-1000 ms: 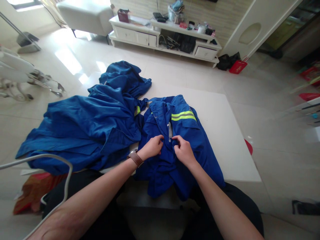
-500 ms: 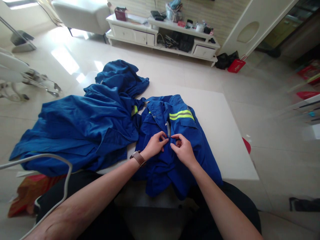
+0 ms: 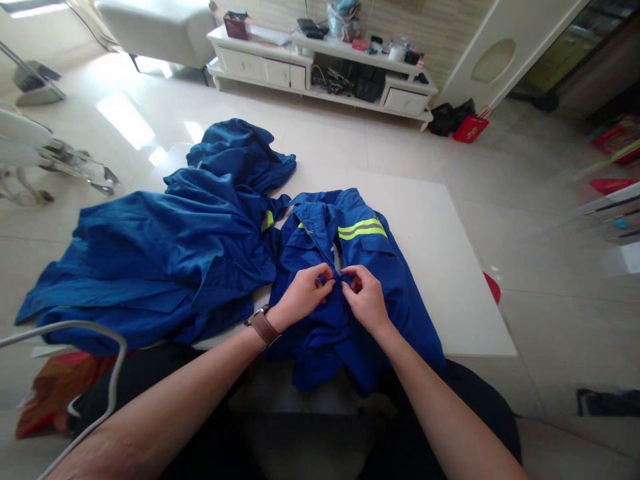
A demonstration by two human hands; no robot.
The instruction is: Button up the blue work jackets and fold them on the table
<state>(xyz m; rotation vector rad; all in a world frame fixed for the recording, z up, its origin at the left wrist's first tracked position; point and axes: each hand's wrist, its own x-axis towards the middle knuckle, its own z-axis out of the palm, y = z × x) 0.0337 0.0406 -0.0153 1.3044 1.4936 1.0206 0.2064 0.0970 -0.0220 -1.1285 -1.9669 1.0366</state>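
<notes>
A blue jacket (image 3: 365, 247) with a yellow and silver reflective stripe lies on the white table (image 3: 425, 220), its front edges partly apart in the middle. My left hand (image 3: 307, 293), with a brown-strapped watch at the wrist, pinches the left front edge. Close beside it, my right hand (image 3: 365, 297) pinches the right front edge. The fingertips of both hands nearly meet at the front opening; any small fastener between them is too small to make out. A second blue garment (image 3: 165, 247) lies crumpled to the left.
A white cable (image 3: 117, 373) loops by my left forearm. Behind the table stands a long white cabinet (image 3: 260, 67) with items on it. A red bag (image 3: 470, 129) is on the floor at the back right, and a red-brown bag (image 3: 55, 393) is at the lower left.
My left wrist and forearm have shifted slightly left and down, turning the watch. Both hands remain at the jacket front, and the cable loop has moved a little left.
</notes>
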